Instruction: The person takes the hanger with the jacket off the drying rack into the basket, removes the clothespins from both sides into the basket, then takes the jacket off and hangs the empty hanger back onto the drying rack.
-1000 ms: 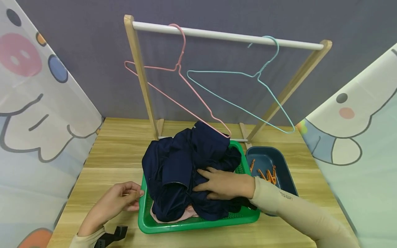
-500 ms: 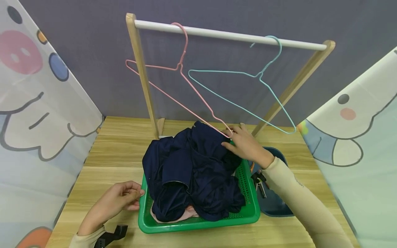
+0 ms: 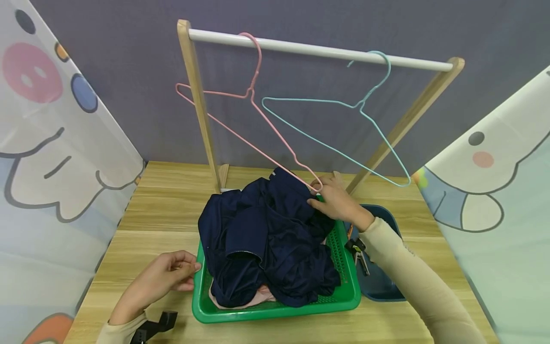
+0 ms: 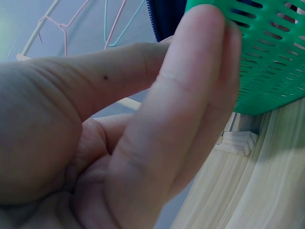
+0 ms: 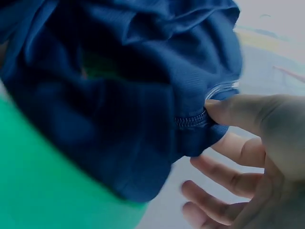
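Note:
A navy blue garment [image 3: 283, 243] lies bunched in a green plastic basket [image 3: 275, 314], with pale pink cloth [image 3: 259, 297] showing beneath it. At the basket's back right corner, my right hand [image 3: 339, 200] pinches the garment's edge between thumb and index finger. Serged stitching [image 5: 190, 119] shows beside that thumb in the right wrist view, where the other fingers are apart below the cloth. My left hand [image 3: 165, 277] holds the basket's left rim with thumb and fingertips. In the left wrist view its fingers overlap the perforated green wall.
Behind the basket stands a wood rack with a white rail [image 3: 318, 48], bearing a pink hanger [image 3: 253, 91] and a light blue hanger [image 3: 363, 102]. The pink hanger's lower corner overlaps my right hand. A dark blue tray [image 3: 380, 282] with clips sits at the right.
My right hand has moved from the middle of the garment to its back right edge and now pinches it. The left hand stays at the basket's rim.

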`<state>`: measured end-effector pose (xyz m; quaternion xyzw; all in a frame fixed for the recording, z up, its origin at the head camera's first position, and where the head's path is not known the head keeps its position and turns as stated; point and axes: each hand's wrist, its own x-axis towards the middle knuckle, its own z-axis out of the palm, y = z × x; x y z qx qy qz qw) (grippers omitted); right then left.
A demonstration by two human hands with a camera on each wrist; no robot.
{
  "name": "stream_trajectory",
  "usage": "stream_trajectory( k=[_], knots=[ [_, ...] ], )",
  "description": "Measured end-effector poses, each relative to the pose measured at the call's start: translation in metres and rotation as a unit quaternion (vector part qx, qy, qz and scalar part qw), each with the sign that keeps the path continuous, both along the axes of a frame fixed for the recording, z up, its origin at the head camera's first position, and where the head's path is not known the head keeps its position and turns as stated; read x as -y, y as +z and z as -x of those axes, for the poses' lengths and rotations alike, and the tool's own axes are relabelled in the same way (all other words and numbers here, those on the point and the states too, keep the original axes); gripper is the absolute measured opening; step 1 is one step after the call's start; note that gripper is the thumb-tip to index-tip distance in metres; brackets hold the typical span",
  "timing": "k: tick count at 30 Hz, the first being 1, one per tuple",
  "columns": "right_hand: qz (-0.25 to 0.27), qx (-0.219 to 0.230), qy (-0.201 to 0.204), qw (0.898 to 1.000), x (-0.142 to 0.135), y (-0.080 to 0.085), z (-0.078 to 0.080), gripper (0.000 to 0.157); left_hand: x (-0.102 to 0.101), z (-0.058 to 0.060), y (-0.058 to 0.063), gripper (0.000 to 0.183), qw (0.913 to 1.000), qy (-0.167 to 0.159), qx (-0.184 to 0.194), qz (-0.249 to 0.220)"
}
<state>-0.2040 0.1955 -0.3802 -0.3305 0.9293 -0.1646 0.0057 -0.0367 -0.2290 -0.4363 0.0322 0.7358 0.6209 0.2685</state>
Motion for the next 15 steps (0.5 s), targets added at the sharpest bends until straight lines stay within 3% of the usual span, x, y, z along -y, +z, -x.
stream_trajectory(
  k=[8, 15],
  knots=[
    [0.066, 0.012, 0.068, 0.995, 0.008, 0.009, -0.038, 0.011, 0.000, 0.000, 0.000, 0.025, 1.0000, -0.001, 0.000, 0.000],
    [0.076, -0.019, 0.137, 0.988, 0.019, 0.019, -0.082, 0.013, -0.001, -0.001, -0.001, 0.023, 0.9999, 0.008, 0.001, 0.009]
  ],
)
